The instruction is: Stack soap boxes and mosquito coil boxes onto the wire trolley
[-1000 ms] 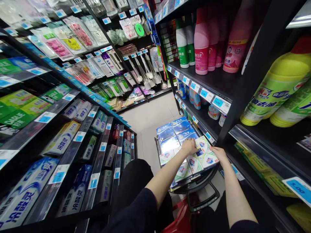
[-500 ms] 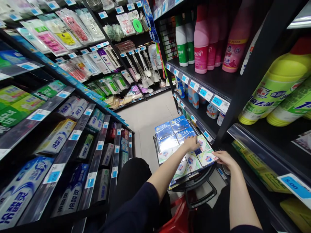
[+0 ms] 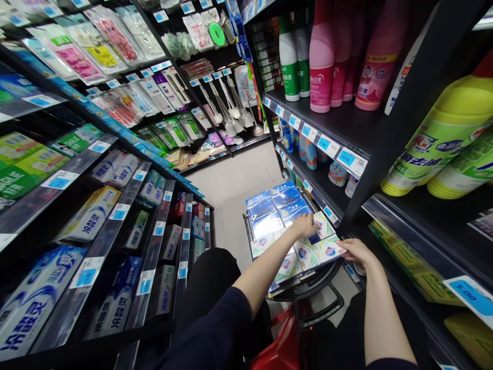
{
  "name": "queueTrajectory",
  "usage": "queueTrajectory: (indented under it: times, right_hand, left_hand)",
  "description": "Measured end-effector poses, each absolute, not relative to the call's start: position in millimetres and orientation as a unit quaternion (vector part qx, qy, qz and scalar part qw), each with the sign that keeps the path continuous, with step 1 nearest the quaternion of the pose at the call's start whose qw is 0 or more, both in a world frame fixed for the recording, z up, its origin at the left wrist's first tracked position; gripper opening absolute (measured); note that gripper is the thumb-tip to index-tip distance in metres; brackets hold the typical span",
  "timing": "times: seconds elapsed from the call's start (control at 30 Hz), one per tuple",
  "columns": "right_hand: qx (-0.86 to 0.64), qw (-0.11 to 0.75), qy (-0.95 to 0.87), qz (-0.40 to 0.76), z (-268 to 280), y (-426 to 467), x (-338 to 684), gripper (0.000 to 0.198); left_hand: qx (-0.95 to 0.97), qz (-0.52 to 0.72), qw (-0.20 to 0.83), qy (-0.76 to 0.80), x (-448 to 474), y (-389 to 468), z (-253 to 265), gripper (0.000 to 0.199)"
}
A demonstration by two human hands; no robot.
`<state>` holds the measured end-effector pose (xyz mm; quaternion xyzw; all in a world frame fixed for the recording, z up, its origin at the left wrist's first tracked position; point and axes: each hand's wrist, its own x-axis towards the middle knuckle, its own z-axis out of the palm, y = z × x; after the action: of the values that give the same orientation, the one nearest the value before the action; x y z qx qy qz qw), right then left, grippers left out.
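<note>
White and green soap boxes (image 3: 302, 253) and shiny blue packs (image 3: 259, 203) lie side by side, filling the top of a dark-framed carrier low in front of me. My left hand (image 3: 303, 226) rests palm down where blue packs meet soap boxes. Its fingers stretch to the right and touch a soap box (image 3: 322, 224) near the right side. At the near right corner, my right hand (image 3: 358, 252) pinches the edge of another soap box (image 3: 330, 248) between thumb and fingers. Some of its fingertips are hidden.
Toothpaste shelves (image 3: 88, 272) run close on my left. On the right, a shelf (image 3: 339, 126) holds pink bottles (image 3: 321, 72), with yellow-green bottles (image 3: 442, 139) nearer me. Below the carrier are a black handle (image 3: 321, 316) and something red (image 3: 279, 344). Pale floor (image 3: 239, 177) shows beyond.
The view has shifted very slightly. Both hands stay in almost the same places on the soap boxes, and the boxes have not visibly moved.
</note>
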<state>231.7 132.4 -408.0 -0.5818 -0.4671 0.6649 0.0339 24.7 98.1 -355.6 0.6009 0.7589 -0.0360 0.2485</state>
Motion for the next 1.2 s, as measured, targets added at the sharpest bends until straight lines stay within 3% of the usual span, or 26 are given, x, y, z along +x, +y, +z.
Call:
queueTrajectory:
  times: [0.43, 0.63, 0.73, 0.97, 1.2]
  right_hand:
    - [-0.586, 0.023, -0.467, 0.662, -397.8, 130.9, 229.3, 0.024]
    - [-0.621, 0.106, -0.507, 0.588, -409.8, 138.1, 231.1, 0.030]
    - [-0.617, 0.115, -0.519, 0.580, -418.8, 141.8, 229.2, 0.034]
    - [-0.595, 0.116, -0.612, 0.507, -431.2, 146.5, 216.6, 0.036]
    - [-0.591, 0.097, -0.641, 0.480, -432.4, 144.4, 208.8, 0.039]
  left_hand:
    - [0.588, 0.004, 0.244, 0.771, 28.7, 100.7, -357.8, 0.048]
    - [0.529, 0.015, 0.250, 0.811, 12.5, 106.5, -346.8, 0.047]
    - [0.513, -0.008, 0.287, 0.809, -7.5, 100.4, -336.9, 0.056]
    - [0.407, -0.025, 0.270, 0.872, -64.1, 21.5, -315.9, 0.050]
    - [0.304, -0.003, 0.356, 0.884, -91.6, -61.4, -331.6, 0.043]
